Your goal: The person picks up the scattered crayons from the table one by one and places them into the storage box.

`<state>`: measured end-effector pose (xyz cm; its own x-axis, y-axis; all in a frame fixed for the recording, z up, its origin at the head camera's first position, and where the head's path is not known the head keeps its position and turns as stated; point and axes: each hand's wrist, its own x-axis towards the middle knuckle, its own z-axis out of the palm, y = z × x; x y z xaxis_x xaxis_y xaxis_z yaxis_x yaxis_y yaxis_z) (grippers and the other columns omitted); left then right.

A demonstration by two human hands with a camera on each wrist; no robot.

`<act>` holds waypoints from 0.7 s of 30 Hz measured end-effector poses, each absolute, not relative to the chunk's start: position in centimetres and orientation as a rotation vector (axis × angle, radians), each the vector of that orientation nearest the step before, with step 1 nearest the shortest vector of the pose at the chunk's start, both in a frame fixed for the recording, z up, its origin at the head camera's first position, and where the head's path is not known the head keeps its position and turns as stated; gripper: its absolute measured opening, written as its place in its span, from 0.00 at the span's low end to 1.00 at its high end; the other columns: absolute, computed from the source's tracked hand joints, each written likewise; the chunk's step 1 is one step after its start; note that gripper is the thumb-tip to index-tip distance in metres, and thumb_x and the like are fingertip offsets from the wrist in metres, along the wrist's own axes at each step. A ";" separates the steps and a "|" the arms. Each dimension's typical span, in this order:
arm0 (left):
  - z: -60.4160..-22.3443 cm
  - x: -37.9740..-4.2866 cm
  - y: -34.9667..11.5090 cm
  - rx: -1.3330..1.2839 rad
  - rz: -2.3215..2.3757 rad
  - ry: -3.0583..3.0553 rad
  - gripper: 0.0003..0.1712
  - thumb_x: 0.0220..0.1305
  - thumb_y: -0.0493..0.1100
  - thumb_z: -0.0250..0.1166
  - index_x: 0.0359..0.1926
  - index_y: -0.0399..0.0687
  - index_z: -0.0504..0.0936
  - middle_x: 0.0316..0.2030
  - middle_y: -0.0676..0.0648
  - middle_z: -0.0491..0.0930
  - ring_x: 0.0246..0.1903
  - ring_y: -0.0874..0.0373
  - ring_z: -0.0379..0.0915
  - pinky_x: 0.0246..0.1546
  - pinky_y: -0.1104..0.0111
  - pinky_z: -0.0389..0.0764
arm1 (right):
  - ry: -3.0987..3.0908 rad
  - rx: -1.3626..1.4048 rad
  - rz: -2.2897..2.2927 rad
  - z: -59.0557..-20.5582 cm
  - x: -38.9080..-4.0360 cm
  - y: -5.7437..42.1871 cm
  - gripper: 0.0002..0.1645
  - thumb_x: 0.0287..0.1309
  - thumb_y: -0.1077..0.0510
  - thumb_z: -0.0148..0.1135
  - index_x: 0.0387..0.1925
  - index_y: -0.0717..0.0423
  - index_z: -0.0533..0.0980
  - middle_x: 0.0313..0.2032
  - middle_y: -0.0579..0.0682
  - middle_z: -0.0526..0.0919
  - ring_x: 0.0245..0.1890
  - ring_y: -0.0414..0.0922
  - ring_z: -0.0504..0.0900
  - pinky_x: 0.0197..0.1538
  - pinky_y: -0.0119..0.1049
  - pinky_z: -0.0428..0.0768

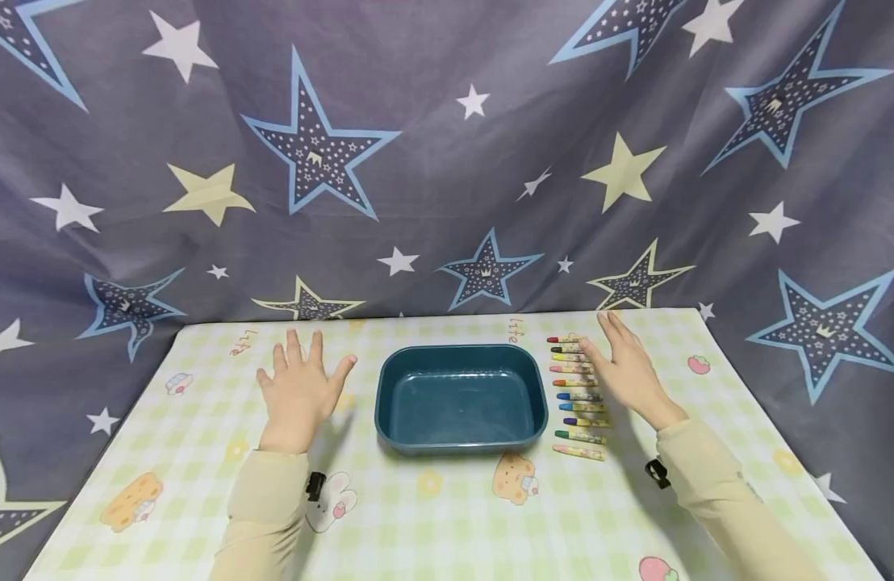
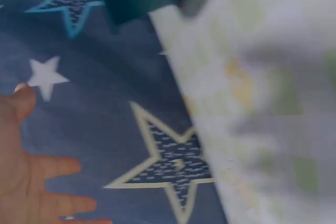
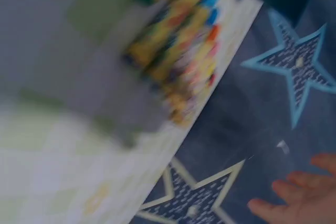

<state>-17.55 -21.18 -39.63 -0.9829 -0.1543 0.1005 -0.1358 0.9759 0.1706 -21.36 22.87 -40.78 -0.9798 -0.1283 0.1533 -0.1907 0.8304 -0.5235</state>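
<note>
My left hand [image 1: 298, 394] is raised over the table left of the bin, fingers spread and holding nothing. The left wrist view shows its straight fingers [image 2: 55, 166] at the lower left. A dark teal rectangular bin [image 1: 461, 440] stands at the table's middle with nothing inside. To its right several crayons [image 1: 582, 407] in patterned wrappers lie in a column, tips of various colours pointing left. My right hand [image 1: 628, 375] hovers by the far end of this column, fingers extended, with nothing in it; it partly covers the upper crayons. In the right wrist view the crayons [image 3: 178, 30] are blurred.
A green-and-white checked tablecloth [image 1: 432, 524] with cartoon prints covers the table. Behind it and along its sides hangs a grey-blue star-patterned curtain [image 1: 432, 186]. A small black clip [image 1: 657, 473] sits at the right cuff, another black clip [image 1: 315, 486] at the left.
</note>
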 end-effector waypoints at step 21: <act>-39.3 -12.1 -19.4 -0.096 -1.399 -2.414 0.16 0.62 0.38 0.58 0.52 0.43 0.77 0.51 0.45 0.77 0.50 0.59 0.73 0.53 0.73 0.74 | -2.581 0.212 1.513 -40.4 -18.3 20.1 0.21 0.63 0.52 0.53 0.52 0.62 0.74 0.49 0.59 0.80 0.36 0.17 0.72 0.41 0.16 0.74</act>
<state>-12.14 -19.40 -39.33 -0.9372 -0.1143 0.3295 0.2292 0.5104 0.8288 -18.32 20.15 -40.37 -0.9799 -0.0491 0.1933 -0.1927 0.4837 -0.8538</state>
